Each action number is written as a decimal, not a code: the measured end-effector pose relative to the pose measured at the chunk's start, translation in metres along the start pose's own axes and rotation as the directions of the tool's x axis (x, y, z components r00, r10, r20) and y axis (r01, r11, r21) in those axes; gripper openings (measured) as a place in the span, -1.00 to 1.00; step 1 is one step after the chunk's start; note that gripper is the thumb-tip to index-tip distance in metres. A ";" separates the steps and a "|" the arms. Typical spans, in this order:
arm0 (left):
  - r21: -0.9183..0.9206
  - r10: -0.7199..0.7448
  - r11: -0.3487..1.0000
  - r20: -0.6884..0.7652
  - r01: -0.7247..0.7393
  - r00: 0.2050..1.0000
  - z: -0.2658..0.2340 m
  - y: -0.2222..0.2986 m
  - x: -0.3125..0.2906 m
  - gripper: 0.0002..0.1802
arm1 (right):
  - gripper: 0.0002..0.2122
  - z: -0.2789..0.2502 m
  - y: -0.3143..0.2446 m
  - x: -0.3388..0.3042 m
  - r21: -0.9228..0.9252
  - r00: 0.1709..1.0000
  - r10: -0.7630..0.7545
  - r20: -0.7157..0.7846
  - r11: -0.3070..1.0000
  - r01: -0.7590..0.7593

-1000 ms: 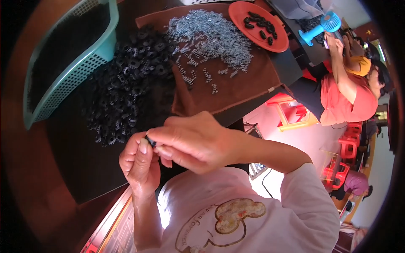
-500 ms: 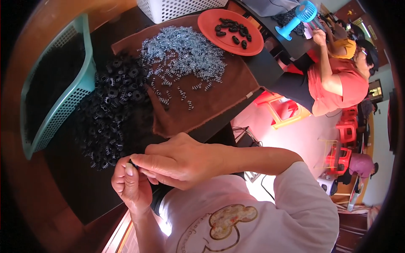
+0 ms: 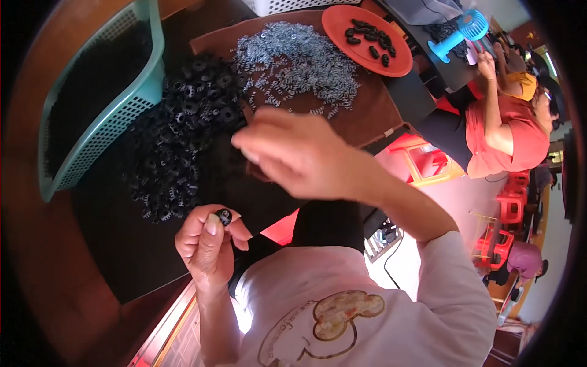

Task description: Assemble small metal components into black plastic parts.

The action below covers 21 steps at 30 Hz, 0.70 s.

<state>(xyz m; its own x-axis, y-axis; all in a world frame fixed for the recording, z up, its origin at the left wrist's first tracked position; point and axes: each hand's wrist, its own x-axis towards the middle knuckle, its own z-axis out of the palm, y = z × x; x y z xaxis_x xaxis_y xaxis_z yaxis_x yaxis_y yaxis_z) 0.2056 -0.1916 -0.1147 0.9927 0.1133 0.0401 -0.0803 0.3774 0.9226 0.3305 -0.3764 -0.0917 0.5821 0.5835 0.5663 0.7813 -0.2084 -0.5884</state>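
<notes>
Between the thumb and fingers of my left hand [image 3: 206, 248] is a small round black plastic part [image 3: 224, 216], with something shiny at its middle. My right hand [image 3: 306, 156], smeared by motion, is over the near edge of a brown cloth [image 3: 376, 113]; whether its fingers hold anything cannot be made out. Many small metal coil springs [image 3: 299, 64] lie heaped on that cloth, beyond my right hand. To the left of the springs, a pile of black toothed plastic parts [image 3: 183, 140] covers the dark table [image 3: 116, 244], just beyond my left hand.
A teal basket [image 3: 116, 125] full of dark pieces stands at the left. Several black pieces lie on a red plate [image 3: 400, 61] at the far right, near a white basket [image 3: 293, 7] and a blue fan [image 3: 455, 41]. A person in red [image 3: 523, 125] sits at another table; red stools [image 3: 428, 160] stand nearby.
My right hand has left the left hand and moved away toward the springs. The black part stays in my left hand, now more exposed. The whole view has shifted a little.
</notes>
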 end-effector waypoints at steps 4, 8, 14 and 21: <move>-0.012 0.002 1.000 0.036 -0.001 0.999 -0.003 0.001 0.001 -0.70 | -0.89 -0.006 0.005 0.024 -0.322 0.957 0.081 0.277 0.946 0.013; -0.028 0.000 1.000 0.037 0.001 0.999 -0.005 0.002 -0.002 -0.71 | -0.89 -0.001 0.000 0.031 -0.410 0.889 0.120 0.442 0.908 0.082; -0.058 -0.001 0.998 0.060 0.005 0.998 -0.008 0.000 -0.001 -0.72 | -0.93 0.016 0.002 0.035 -0.443 0.908 0.081 0.411 0.889 0.121; -0.081 0.006 0.997 0.051 -0.002 0.999 -0.008 0.000 -0.001 -0.73 | -0.93 0.009 -0.006 0.034 -0.364 0.904 0.079 0.420 0.927 0.088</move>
<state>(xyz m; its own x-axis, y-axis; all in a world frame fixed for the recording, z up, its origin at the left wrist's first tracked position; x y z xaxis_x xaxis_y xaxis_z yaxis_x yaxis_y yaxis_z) 0.2036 -0.1841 -0.1184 0.9955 0.0686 0.0651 -0.0891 0.4504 0.8884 0.3434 -0.3485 -0.0737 0.4934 0.8408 0.2227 0.8576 -0.4274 -0.2862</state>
